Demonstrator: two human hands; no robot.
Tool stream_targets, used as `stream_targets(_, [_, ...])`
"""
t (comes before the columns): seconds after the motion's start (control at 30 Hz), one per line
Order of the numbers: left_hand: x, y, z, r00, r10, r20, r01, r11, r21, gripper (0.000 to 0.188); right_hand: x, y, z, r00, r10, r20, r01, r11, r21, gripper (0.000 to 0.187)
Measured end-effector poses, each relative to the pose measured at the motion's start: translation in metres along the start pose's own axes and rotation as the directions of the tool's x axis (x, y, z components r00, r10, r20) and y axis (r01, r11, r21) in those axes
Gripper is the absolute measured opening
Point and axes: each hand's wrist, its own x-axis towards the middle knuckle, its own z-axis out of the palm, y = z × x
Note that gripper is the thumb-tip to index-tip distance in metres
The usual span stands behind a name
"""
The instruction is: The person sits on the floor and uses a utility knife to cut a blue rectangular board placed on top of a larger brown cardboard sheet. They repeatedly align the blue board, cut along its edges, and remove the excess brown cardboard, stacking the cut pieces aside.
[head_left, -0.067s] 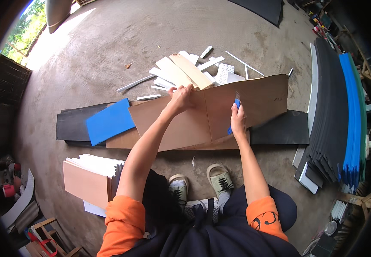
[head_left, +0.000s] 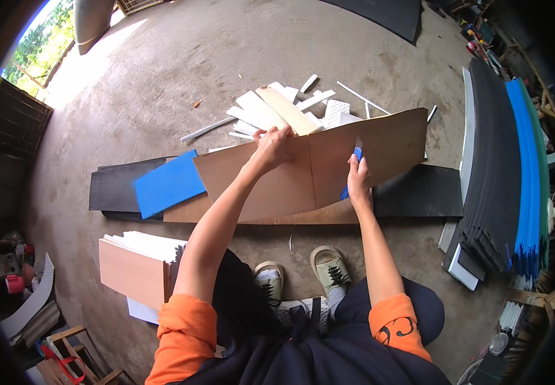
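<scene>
A long brown sheet (head_left: 258, 186) stands tilted up in front of me, with a thin straight line running down its face near the middle. My left hand (head_left: 273, 148) has its fingers curled over the upper edge, gripping it just left of that line. In my right hand (head_left: 358, 179) is a blue utility knife (head_left: 358, 153), held with its blade pointing up and away from me. The knife is in front of the sheet's right part; whether the blade touches it I cannot tell. Under the sheet lie a blue panel (head_left: 170, 184) and dark boards (head_left: 417, 192).
White and tan offcuts (head_left: 287, 110) are heaped on the concrete floor beyond the sheet. A stack of cut pieces (head_left: 134, 269) stands by my left leg. Tall stacks of black sheets (head_left: 488, 167) and blue sheets (head_left: 525, 173) rise at the right.
The whole view has shifted slightly. Both hands keep their grips, and the sheet and knife have barely moved.
</scene>
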Motion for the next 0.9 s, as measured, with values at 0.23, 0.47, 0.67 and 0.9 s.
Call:
stream_targets(0.23, [-0.023, 0.05, -0.045, 0.941, 0.258, -0.22, -0.235, 0.964, 0.128, 0.038, 0.008, -0.03, -0.034, 0.987, 0.123, 0.108, -0.129, 0.991, 0.044, 0.04])
stream_targets(0.47, [-0.039, 0.048, -0.021, 0.934, 0.196, -0.3, -0.151, 0.974, 0.168, 0.039, -0.003, -0.009, -0.027, 0.985, 0.094, 0.148, -0.103, 0.993, 0.054, 0.041])
stream_targets(0.67, [-0.041, 0.07, -0.013, 0.934, 0.1, -0.344, -0.048, 0.986, 0.157, 0.027, -0.016, -0.01, -0.036, 0.996, 0.024, 0.086, -0.022, 0.999, -0.023, 0.036])
stream_targets(0.9, [-0.042, 0.069, -0.008, 0.939, 0.011, -0.344, 0.093, 0.954, 0.285, 0.02, -0.07, -0.031, -0.04, 0.959, 0.106, 0.264, -0.094, 0.994, -0.056, 0.042])
